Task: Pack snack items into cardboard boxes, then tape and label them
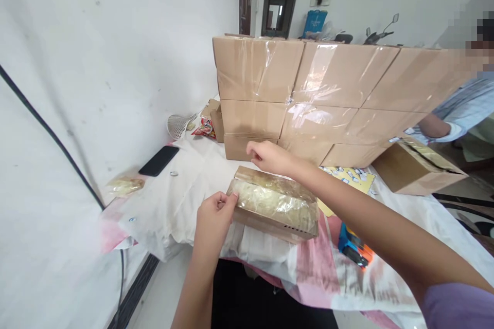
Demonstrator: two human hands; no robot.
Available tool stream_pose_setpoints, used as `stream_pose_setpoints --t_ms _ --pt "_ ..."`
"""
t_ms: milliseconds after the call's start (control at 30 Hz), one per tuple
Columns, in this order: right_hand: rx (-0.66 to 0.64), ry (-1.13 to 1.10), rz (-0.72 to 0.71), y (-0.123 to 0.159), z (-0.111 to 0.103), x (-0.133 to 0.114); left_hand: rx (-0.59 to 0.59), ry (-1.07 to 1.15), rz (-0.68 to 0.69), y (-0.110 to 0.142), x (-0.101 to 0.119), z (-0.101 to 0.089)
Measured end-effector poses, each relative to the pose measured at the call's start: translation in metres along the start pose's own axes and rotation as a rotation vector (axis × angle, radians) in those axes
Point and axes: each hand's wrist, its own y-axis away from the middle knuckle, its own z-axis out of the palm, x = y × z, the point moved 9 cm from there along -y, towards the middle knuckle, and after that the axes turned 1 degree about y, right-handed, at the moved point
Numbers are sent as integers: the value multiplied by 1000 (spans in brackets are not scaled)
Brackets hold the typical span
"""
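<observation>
An oblong cardboard carton [266, 223] is lying on the cloth-covered table [196, 169], wrinkled, glossy tape [270, 198] covering its top. The hands are being held apart: the left hand [215, 214] is touching the carton's left end, the right hand [268, 157] is hovering near its far edge, fingers curling. Whether either is gripping tape cannot be told. Smooth-sided boxes [328, 74] are standing stacked behind.

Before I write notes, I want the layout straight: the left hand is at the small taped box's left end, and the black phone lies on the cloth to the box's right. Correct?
Not quite: the head view shows the black phone on the cloth to the left of the small taped box. The rest holds.
</observation>
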Motion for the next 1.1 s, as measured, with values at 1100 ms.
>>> stream_pose_setpoints --t_ms 1100 --pt "-275 -355 280 20 63 28 -10 -871 -72 -19 10 -43"
